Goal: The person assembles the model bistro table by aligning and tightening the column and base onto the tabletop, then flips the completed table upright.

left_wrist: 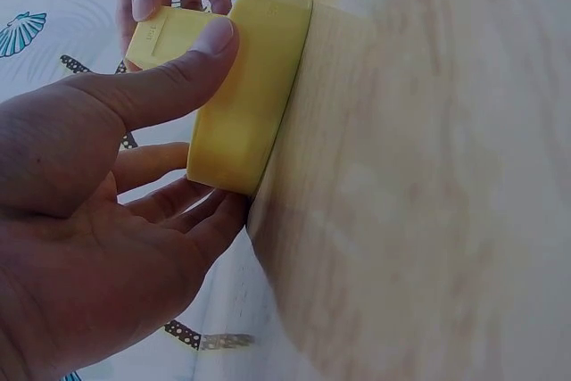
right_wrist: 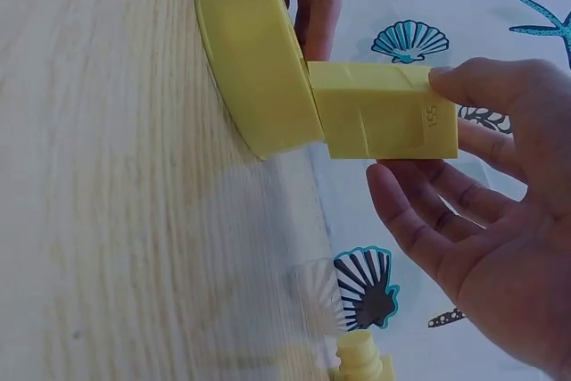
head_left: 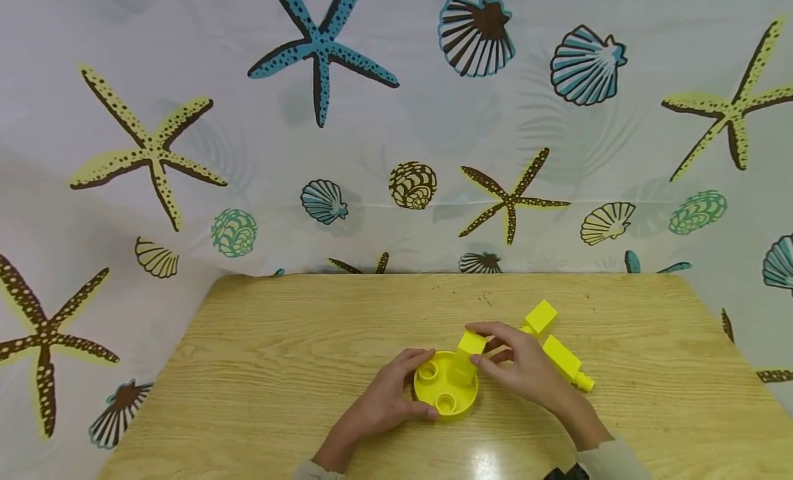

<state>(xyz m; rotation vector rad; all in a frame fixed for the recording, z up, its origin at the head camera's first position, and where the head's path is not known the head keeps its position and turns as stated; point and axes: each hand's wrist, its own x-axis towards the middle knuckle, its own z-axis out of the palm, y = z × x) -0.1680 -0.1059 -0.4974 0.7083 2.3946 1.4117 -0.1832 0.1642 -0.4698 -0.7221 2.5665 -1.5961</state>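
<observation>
A round yellow base [head_left: 455, 405] with raised sockets lies on the wooden table. My left hand [head_left: 392, 396] grips its rim from the left, thumb on the near side and fingers on the far side. In one of its sockets, on the right, stands a yellow rectangular block [head_left: 466, 361]. My right hand [head_left: 523, 366] holds that block by its upper end between thumb and fingers. The right wrist view shows the block [right_wrist: 384, 113] upright against the base [right_wrist: 259, 60], with a number moulded in its side. Whether its lower end is fully seated is hidden.
Two more yellow blocks lie on the table to the right: one farther back [head_left: 541, 318], partly behind my right hand, and one with a threaded peg [head_left: 562, 359]. A white cloth [head_left: 372, 142] printed with starfish and shells hangs behind the wooden table [head_left: 279, 342].
</observation>
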